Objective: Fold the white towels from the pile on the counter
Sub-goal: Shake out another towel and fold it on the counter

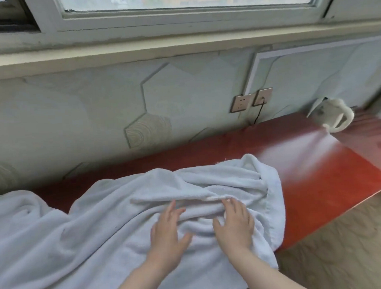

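Note:
A large white towel (113,218) lies rumpled across the red counter (321,176), with thick folds bunched near its right end. My left hand (168,232) lies flat on the towel with its fingers straight and spread. My right hand (234,222) lies flat on the cloth just to the right of it, fingers also straight. Both hands sit side by side near the bunched folds. More white towel cloth (15,213) is heaped at the far left, and I cannot tell whether it is a separate towel.
A white electric kettle (332,115) stands at the counter's far right end, with a black cord running up to wall sockets (251,99). A patterned wall and window sill rise right behind the counter. Wooden floor (347,246) lies beyond the counter's right edge.

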The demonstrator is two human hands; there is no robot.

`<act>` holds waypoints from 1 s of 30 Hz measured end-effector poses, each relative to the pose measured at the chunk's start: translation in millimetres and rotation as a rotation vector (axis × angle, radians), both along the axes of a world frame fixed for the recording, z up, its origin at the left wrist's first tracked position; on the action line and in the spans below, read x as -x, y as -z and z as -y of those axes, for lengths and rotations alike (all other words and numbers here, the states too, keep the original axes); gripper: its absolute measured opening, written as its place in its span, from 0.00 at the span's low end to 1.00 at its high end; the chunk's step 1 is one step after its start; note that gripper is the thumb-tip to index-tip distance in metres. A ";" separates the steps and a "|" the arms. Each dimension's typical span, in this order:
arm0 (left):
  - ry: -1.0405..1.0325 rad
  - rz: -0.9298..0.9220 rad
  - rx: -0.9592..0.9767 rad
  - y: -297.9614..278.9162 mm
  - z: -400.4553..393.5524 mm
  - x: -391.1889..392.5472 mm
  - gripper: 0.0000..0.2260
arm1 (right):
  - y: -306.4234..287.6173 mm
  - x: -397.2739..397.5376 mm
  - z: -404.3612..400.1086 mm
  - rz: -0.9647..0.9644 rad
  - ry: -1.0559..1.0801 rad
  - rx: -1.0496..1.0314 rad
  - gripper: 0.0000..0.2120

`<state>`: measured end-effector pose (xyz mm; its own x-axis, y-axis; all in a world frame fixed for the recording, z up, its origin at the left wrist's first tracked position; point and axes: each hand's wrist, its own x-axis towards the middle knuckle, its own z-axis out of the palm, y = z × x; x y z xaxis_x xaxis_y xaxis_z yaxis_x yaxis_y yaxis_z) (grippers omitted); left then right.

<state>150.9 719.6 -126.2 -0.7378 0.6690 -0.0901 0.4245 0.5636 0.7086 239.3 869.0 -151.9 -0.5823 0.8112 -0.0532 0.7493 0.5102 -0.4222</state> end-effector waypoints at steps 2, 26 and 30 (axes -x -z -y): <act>0.188 -0.022 0.182 17.9 -38.8 -27.5 0.28 | -0.9 -24.7 -26.9 -0.067 0.127 -0.023 0.26; -0.022 0.236 0.008 -46.6 -169.8 -33.6 0.21 | -107.3 -0.6 -268.2 -1.061 0.309 0.690 0.13; -0.213 0.536 -0.221 -69.1 -129.6 -8.7 0.15 | -114.6 11.2 -268.4 -1.078 0.236 0.787 0.12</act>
